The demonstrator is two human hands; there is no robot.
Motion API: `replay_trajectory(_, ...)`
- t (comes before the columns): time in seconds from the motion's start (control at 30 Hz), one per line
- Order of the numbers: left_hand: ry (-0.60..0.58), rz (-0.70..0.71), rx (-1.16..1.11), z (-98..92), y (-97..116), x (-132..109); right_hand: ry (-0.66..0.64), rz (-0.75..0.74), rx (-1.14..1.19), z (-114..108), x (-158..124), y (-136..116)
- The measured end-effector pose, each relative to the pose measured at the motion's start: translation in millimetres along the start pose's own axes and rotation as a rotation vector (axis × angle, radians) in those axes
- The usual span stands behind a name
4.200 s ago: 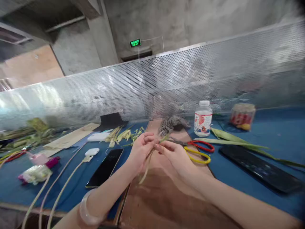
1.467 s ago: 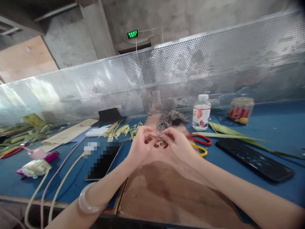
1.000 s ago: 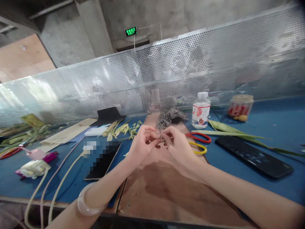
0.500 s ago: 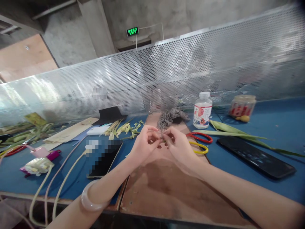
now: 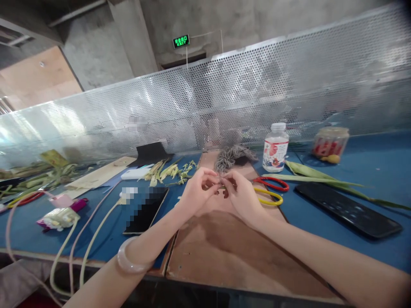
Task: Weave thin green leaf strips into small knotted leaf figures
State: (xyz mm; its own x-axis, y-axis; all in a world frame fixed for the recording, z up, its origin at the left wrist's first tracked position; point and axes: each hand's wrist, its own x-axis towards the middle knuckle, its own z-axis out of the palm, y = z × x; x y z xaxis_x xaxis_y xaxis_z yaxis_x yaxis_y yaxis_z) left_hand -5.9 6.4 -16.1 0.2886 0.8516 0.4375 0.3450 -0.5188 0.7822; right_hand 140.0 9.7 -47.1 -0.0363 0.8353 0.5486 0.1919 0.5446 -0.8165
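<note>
My left hand (image 5: pixel 199 188) and my right hand (image 5: pixel 241 194) meet over the brown board (image 5: pixel 221 252), thumbs and forefingers pinched together. What lies between the fingertips is too small and blurred to name. A tangle of grey yarn (image 5: pixel 229 158) lies on the board just beyond the fingers. Beside my right hand rest a red handle loop (image 5: pixel 272 184) and a yellow handle loop (image 5: pixel 271 197), like those of scissors, partly hidden by the hand. Small dark shapes show beneath the fingertips.
Right: a labelled plastic bottle (image 5: pixel 276 147), a jar (image 5: pixel 330 143), long green leaves (image 5: pixel 308 175) and a black phone (image 5: pixel 346 209). Left: a dark tablet-like slab (image 5: pixel 147 211), cables with chargers (image 5: pixel 59 217) and cut plant stems (image 5: pixel 170 171). A perforated metal screen (image 5: pixel 154 102) stands behind.
The view has shifted slightly, so everything sits a little further right. Both hands keep their pinch at nearly the same spot, fingertips still together.
</note>
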Motion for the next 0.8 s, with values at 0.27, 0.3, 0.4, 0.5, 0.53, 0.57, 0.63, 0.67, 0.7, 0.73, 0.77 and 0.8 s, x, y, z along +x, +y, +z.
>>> replay_trajectory(0.27, 0.006, 0.061, 0.113, -0.9, -1.9, -0.1, 0.017, -0.022, 0.049, 3.9, -0.5, 5.9)
replay_trajectory(0.3, 0.01, 0.064, 0.118, -0.9, -1.9, -0.2, 0.017, -0.023, 0.052, 4.2, -0.5, 6.5)
replay_trajectory(0.4, 0.025, 0.068, 0.133, -1.0, -1.5, -0.1, 0.019, -0.031, 0.063, 4.0, -1.1, 6.2)
replay_trajectory(0.5, 0.035, 0.077, 0.143, -1.3, -1.7, 0.5, 0.024, -0.045, 0.076, 2.8, -2.5, 4.1)
replay_trajectory(0.53, 0.038, 0.08, 0.146, -1.4, -2.0, 0.7, 0.024, -0.05, 0.082, 2.5, -2.9, 3.4)
replay_trajectory(0.57, 0.044, 0.081, 0.151, -1.5, -2.4, 0.9, 0.024, -0.053, 0.089, 2.4, -3.2, 2.7)
replay_trajectory(0.63, 0.059, 0.08, 0.16, -1.6, -3.1, 0.9, 0.021, -0.053, 0.099, 2.8, -3.5, 1.7)
replay_trajectory(0.67, 0.067, 0.077, 0.161, -1.6, -3.4, 0.8, 0.021, -0.049, 0.104, 3.2, -3.4, 1.2)
replay_trajectory(0.7, 0.074, 0.072, 0.158, -1.8, -3.6, 0.7, 0.02, -0.04, 0.114, 3.7, -3.2, 0.7)
replay_trajectory(0.73, 0.079, 0.066, 0.154, -1.9, -3.8, 0.6, 0.019, -0.025, 0.131, 4.3, -2.9, 0.2)
replay_trajectory(0.77, 0.082, 0.058, 0.149, -2.2, -4.0, 0.7, 0.016, -0.003, 0.157, 4.8, -2.4, -0.4)
replay_trajectory(0.8, 0.083, 0.05, 0.142, -2.5, -4.2, 0.9, 0.011, 0.023, 0.193, 5.2, -1.9, -1.0)
